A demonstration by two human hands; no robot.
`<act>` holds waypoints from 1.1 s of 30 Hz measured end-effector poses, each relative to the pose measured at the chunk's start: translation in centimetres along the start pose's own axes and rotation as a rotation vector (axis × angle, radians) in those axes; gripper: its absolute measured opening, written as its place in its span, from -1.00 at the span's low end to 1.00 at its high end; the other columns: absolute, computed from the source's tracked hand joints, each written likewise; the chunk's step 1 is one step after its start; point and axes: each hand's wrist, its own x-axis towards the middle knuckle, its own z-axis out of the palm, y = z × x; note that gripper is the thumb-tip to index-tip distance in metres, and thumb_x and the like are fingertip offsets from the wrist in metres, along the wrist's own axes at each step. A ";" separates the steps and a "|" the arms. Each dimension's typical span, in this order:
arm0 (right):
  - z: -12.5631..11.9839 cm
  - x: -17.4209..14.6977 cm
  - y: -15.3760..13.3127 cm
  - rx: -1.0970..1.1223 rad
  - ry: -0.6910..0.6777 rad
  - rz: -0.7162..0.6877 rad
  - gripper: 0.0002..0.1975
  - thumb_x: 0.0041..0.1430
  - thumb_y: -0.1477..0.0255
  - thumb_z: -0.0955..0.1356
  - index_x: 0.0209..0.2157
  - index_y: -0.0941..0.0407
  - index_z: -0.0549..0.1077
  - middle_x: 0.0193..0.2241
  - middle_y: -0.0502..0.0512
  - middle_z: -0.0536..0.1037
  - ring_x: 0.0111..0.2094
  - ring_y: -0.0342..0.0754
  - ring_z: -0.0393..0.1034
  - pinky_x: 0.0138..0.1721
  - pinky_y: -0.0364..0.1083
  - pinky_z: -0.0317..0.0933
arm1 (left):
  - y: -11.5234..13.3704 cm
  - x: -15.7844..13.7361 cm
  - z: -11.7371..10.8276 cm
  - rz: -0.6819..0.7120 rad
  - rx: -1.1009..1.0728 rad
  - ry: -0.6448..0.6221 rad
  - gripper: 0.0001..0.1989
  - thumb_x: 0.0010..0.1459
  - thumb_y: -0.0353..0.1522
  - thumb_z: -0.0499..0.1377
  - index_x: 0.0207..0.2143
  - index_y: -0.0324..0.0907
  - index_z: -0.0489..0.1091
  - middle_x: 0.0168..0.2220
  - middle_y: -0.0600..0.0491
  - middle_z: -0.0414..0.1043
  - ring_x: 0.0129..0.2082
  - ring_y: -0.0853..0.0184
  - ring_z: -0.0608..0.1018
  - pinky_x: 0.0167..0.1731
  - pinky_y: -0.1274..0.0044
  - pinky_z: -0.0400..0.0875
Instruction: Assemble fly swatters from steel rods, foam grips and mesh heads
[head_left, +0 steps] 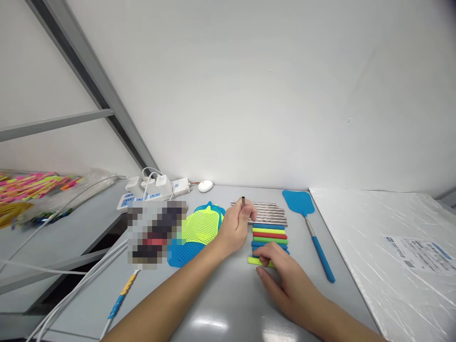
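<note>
My left hand (235, 228) is closed around a thin metal tube (243, 201), whose hollow end pokes up above the fist. Just behind that hand lies a row of shiny metal tubes (267, 213). My right hand (285, 280) hovers at a yellow-green handle sleeve (254, 261); the index fingertip touches it and the thumb is apart from the finger. Beyond the fingers, several coloured sleeves lie in a row, among them a red sleeve (270, 235) and a green sleeve (270, 241). Perforated fly swatter heads, yellow (201, 225) and blue (188, 254), are stacked left of my left hand.
A blue fly swatter (322, 256) lies to the right, beside a plastic-wrapped white panel (356, 228). At the back left are a power strip (128, 200) with chargers and a white oval object (205, 186). A pixelated patch hides something; cables run along the left.
</note>
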 end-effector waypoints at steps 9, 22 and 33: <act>0.1 0.2 0.3 0.030 -0.013 0.007 -0.74 0.25 0.53 0.20 -0.04 0.01 0.25 -0.22 0.06 0.35 -0.23 -0.08 0.26 -0.21 -0.06 0.20 | -0.8 -0.9 0.6 -0.025 0.019 -0.075 -0.63 0.35 -0.21 -0.21 -0.43 -0.16 0.21 -0.45 0.07 0.29 -0.44 0.38 0.33 -0.36 0.51 0.20; 0.2 0.2 0.8 0.010 -0.030 0.004 -0.75 0.28 0.50 0.19 -0.03 -0.01 0.23 -0.22 0.06 0.34 -0.22 -0.07 0.25 -0.21 -0.05 0.22 | -1.1 -1.2 0.0 -0.073 0.041 -0.114 -0.65 0.35 -0.19 -0.20 -0.42 -0.16 0.17 -0.46 0.09 0.28 -0.47 0.40 0.31 -0.38 0.51 0.20; -0.2 -0.4 1.2 -0.043 0.286 -0.146 -0.59 0.22 0.45 0.29 0.08 0.03 0.17 -0.03 0.18 0.28 -0.02 0.02 0.23 -0.04 -0.01 0.21 | 2.8 -1.9 1.6 -0.115 -0.513 0.316 -0.60 0.35 -0.16 -0.26 -0.44 -0.14 0.14 -0.43 0.03 0.40 -0.39 0.34 0.37 -0.26 0.45 0.26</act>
